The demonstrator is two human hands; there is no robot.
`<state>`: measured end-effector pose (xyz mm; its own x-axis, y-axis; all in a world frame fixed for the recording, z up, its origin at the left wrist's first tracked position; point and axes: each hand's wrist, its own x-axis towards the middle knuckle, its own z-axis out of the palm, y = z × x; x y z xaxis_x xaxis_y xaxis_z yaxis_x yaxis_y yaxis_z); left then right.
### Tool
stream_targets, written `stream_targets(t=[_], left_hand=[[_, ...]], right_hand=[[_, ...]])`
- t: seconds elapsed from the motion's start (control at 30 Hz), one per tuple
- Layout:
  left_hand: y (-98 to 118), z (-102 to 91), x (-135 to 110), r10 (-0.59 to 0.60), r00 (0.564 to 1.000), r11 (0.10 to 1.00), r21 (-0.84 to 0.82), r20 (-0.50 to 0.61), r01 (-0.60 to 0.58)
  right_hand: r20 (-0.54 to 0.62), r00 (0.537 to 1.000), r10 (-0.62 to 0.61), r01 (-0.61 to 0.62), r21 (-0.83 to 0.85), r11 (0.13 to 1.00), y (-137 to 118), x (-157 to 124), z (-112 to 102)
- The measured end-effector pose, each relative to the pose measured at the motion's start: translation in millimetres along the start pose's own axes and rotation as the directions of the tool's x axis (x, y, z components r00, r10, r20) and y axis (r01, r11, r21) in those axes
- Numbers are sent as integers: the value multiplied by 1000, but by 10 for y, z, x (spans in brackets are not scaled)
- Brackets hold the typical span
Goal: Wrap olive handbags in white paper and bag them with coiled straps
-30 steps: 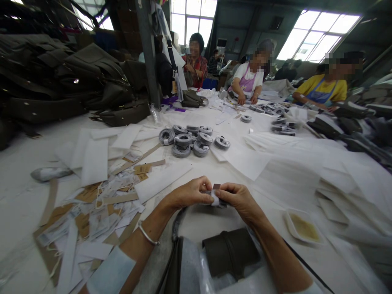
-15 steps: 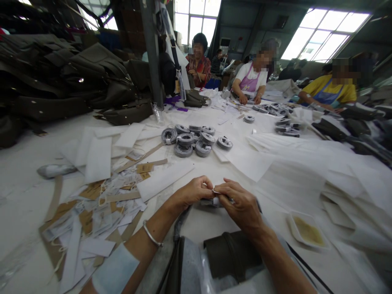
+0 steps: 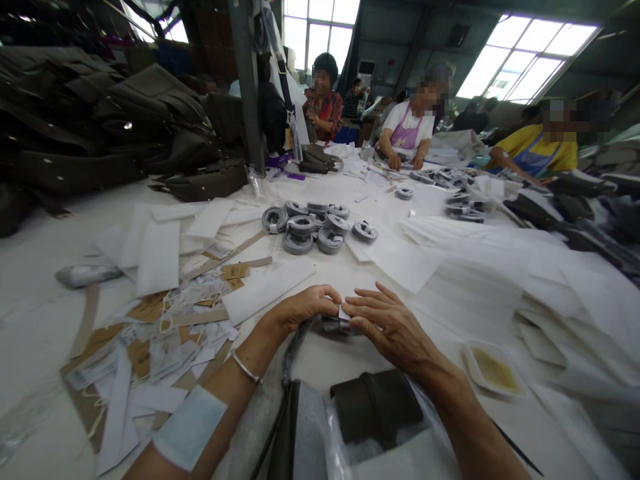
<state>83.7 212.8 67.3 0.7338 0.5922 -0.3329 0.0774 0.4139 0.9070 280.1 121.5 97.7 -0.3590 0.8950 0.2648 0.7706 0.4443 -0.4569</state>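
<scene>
My left hand [image 3: 300, 310] and my right hand [image 3: 387, 327] meet over a rolled grey strap [image 3: 334, 325] bound with a small white paper band [image 3: 344, 312]. The left fingers are curled and pinch the band and roll. The right hand's fingers press on the roll from the other side, with some stretched out. The strap's tail [image 3: 291, 353] runs down toward a dark olive bag [image 3: 375, 405] lying partly in clear plastic just below my hands.
A cluster of rolled grey straps [image 3: 315, 230] sits mid-table. White paper sheets [image 3: 157, 257] and brown tags [image 3: 150, 333] litter the left. A small glue dish [image 3: 493, 370] stands at the right. Dark bags [image 3: 150, 127] pile at back left. Three other people [image 3: 407, 130] work at the far side.
My hands have lowered the rolled strap toward the table. The brown strap end seen above the fingers is now hidden, and my right fingers have spread out somewhat.
</scene>
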Motion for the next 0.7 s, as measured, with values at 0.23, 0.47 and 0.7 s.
stream_targets(t=[0.23,0.47,0.7], left_hand=[[-63,19,30,32,999,999,-31,39,-30],[-62,42,49,67,998,998,7,6,-67],[-2,101,69,56,997,996,68,-53,-53]], right_hand=[[-55,998,40,-38,30,999,158,-19,70],[-20,993,118,-115,120,986,77,-15,38],[-265,951,157,-179,-59,982,-214,-715,-527]])
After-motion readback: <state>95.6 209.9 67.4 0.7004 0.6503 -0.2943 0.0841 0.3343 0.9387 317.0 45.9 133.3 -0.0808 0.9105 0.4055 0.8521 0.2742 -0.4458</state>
